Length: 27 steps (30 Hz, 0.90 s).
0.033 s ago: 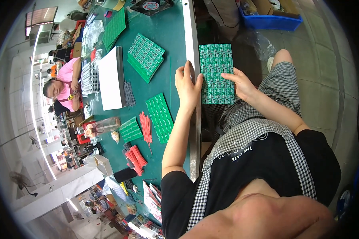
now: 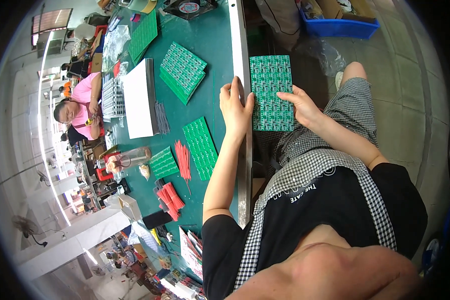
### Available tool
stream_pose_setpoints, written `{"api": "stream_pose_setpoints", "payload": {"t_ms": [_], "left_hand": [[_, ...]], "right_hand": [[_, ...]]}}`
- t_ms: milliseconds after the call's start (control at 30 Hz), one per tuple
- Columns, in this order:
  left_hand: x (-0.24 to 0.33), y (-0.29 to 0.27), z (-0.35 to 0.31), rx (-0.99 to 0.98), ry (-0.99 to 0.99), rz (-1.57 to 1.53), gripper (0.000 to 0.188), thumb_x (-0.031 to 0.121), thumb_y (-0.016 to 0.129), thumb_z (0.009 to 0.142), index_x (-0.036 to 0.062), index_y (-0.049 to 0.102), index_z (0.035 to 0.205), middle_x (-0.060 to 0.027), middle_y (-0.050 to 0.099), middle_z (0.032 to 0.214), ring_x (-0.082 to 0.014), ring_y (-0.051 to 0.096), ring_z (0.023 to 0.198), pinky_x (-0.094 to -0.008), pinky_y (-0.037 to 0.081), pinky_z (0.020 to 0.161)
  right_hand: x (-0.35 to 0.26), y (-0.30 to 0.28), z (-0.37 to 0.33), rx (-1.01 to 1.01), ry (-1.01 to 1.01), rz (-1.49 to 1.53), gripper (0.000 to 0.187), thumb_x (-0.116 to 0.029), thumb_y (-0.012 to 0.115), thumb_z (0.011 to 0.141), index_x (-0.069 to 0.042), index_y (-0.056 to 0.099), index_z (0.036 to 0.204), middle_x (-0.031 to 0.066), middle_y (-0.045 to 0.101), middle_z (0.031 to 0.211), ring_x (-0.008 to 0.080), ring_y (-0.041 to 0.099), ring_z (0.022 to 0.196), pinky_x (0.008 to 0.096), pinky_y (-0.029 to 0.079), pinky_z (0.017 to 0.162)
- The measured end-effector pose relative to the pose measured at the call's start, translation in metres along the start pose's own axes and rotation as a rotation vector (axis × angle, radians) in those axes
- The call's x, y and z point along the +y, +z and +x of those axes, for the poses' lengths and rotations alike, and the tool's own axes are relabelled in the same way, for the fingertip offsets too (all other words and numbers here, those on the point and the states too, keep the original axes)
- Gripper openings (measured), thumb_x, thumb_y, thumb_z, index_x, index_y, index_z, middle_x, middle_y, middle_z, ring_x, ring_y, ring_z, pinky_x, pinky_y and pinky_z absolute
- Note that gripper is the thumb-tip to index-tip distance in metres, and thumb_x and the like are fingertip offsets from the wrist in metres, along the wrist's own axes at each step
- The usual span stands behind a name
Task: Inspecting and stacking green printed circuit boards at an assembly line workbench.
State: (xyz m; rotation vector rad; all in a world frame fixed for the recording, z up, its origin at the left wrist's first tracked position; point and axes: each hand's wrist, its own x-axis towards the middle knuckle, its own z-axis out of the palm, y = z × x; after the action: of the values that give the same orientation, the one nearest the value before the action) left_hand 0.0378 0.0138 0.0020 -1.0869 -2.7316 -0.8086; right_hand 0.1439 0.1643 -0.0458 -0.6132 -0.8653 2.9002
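Observation:
A green circuit board panel [image 2: 272,75], covered with rows of small components, is held over my lap beside the table edge. My right hand [image 2: 305,106] grips its right edge, thumb on top and the other fingers mostly hidden underneath. At the opposite edge, my left hand [image 2: 235,107] has its thumb against the panel, while its fingers are spread apart over the metal table rim [image 2: 241,55]. On the green table to the left lie a stack of similar panels [image 2: 182,67] and a separate green panel [image 2: 201,148].
Red wires [image 2: 183,162], bundled red wires [image 2: 171,199], a smaller green panel [image 2: 163,163] and a white sheet [image 2: 139,100] lie on the table. A clear bottle [image 2: 130,157] lies beyond. A blue bin [image 2: 340,28] stands on the floor. A person in pink [image 2: 85,102] sits across.

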Motion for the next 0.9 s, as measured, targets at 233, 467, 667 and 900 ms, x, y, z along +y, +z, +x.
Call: {"api": "stream_pose_setpoints", "payload": {"t_ms": [233,467,667,900], "left_hand": [[-0.001,0.001,0.001,-0.006,0.014,0.014,0.056,0.015,0.065,0.076,0.0000,0.043,0.125,-0.0186,0.047,0.108,-0.0339,0.048,0.097,-0.0416,0.039,0.083],[-0.001,0.001,0.001,-0.008,0.018,0.015,0.054,0.014,0.064,0.077,-0.0002,0.043,0.125,-0.0184,0.047,0.107,-0.0336,0.048,0.097,-0.0407,0.039,0.083],[-0.001,0.001,0.002,-0.018,0.001,-0.028,0.054,0.014,0.063,0.078,-0.0004,0.043,0.125,-0.0190,0.047,0.108,-0.0340,0.048,0.098,-0.0409,0.039,0.084],[0.000,0.002,0.002,-0.023,-0.001,-0.001,0.054,0.014,0.063,0.078,-0.0002,0.042,0.126,-0.0189,0.047,0.108,-0.0339,0.048,0.098,-0.0411,0.039,0.084]], "right_hand": [[0.000,0.008,-0.005,0.026,-0.015,0.013,0.023,-0.007,0.057,0.085,-0.002,0.054,0.107,0.0070,0.062,0.103,0.0149,0.060,0.093,0.0300,0.049,0.082],[-0.004,0.007,-0.005,0.031,-0.013,0.012,0.023,-0.006,0.057,0.084,-0.002,0.053,0.107,0.0077,0.061,0.103,0.0158,0.059,0.095,0.0320,0.049,0.084],[-0.007,0.008,-0.003,0.027,-0.006,0.017,0.024,-0.006,0.057,0.084,-0.002,0.053,0.108,0.0081,0.061,0.103,0.0166,0.060,0.095,0.0332,0.049,0.084],[-0.001,0.003,0.000,0.016,0.021,0.036,0.025,-0.005,0.056,0.085,-0.002,0.053,0.109,0.0084,0.061,0.105,0.0171,0.059,0.096,0.0336,0.049,0.085]]}}
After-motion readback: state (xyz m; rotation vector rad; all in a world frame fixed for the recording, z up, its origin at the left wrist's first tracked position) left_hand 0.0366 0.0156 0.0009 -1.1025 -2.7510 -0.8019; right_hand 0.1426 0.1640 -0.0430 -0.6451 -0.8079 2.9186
